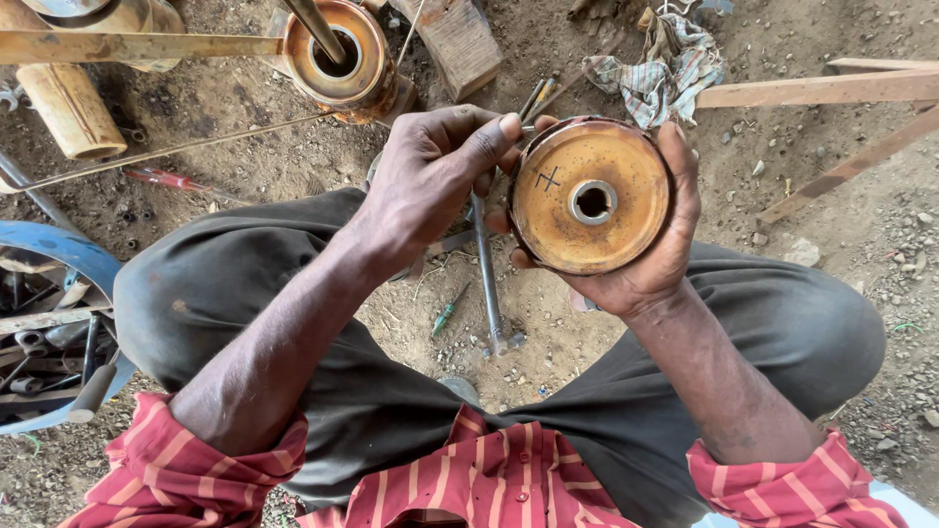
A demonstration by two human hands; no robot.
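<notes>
My right hand (657,256) grips a rusty round metal disc (590,196) with a centre hole and a dark cross mark on its face, held up in front of me. My left hand (430,171) pinches the disc's left rim between thumb and fingertips. Both hands hover above my knees, over the dirt ground. A long metal rod (486,279) lies on the ground beneath the hands, partly hidden by my left hand.
A rusty round housing (342,61) with a shaft stands at the top centre beside a wood block (460,39). A checked rag (655,68) and wooden slats (831,93) lie at the right. A blue tub of tools (49,332) sits left. A green screwdriver (448,311) lies between my legs.
</notes>
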